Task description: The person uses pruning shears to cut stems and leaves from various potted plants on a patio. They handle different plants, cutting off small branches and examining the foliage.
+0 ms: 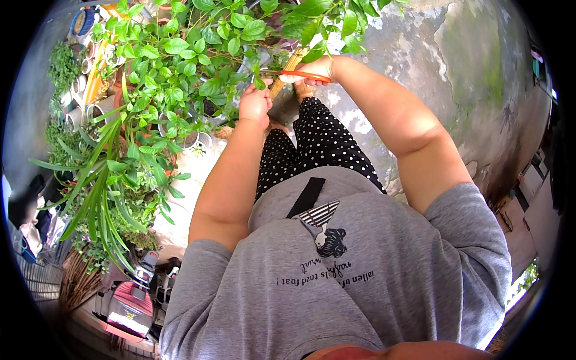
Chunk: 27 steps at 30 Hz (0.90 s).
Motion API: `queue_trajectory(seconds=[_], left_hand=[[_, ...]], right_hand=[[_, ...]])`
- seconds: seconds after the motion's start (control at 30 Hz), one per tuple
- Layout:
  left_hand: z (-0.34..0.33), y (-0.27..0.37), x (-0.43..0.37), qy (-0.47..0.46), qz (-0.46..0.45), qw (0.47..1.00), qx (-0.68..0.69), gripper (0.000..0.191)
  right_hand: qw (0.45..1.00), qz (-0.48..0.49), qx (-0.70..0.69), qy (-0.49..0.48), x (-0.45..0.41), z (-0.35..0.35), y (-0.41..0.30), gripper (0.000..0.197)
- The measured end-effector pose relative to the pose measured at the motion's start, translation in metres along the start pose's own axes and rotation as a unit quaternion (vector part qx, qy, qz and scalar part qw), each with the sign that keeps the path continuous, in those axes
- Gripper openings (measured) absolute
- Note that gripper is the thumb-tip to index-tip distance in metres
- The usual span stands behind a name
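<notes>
At the top middle my right hand (pixel 315 72) is closed round the orange handles of a pair of scissors (pixel 294 73). The blades point left into the leafy plant (pixel 180 67) and are partly hidden by leaves. My left hand (pixel 255 104) is just left of them, its fingers curled at a leafy stem tip (pixel 258 83) near the blades. Whether the fingers pinch the stem is too small to tell. A yellowish wooden stick or stake (pixel 288 72) slants between the two hands, passing behind the scissors.
Potted plants with long strap leaves (pixel 101 180) fill the left side. White plastic pots (pixel 101 110) stand behind. A weathered concrete wall or floor surface (pixel 472 67) lies to the right. A red and white motor scooter (pixel 130 308) is at the lower left, beside bundled twigs (pixel 76 279).
</notes>
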<state>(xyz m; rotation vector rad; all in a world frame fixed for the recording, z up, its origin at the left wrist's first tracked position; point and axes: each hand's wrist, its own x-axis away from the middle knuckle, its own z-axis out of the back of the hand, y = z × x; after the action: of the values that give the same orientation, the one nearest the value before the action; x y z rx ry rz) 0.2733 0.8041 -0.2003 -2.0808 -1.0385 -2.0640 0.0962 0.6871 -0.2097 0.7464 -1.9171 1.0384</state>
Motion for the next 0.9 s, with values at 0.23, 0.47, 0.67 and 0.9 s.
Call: queue_trajectory(seconds=[0.23,0.47,0.67,0.9], left_hand=[[-0.006,0.003,0.008,-0.010,-0.042,0.999,-0.018,0.015],[0.000,0.003,0.010,-0.028,-0.050,0.998,-0.013,0.016],[0.018,-0.026,-0.002,-0.065,-0.020,0.971,-0.227,0.020],[0.052,-0.070,-0.018,-0.096,-0.035,0.807,-0.581,0.023]], right_hand=[[0.998,0.034,0.039,0.048,0.006,0.008,-0.020,0.076],[0.984,0.089,0.145,0.044,0.014,0.017,-0.027,0.067],[0.958,0.187,0.191,0.100,0.037,0.002,-0.017,0.069],[0.969,-0.006,0.154,0.192,0.023,-0.010,0.065,0.064]])
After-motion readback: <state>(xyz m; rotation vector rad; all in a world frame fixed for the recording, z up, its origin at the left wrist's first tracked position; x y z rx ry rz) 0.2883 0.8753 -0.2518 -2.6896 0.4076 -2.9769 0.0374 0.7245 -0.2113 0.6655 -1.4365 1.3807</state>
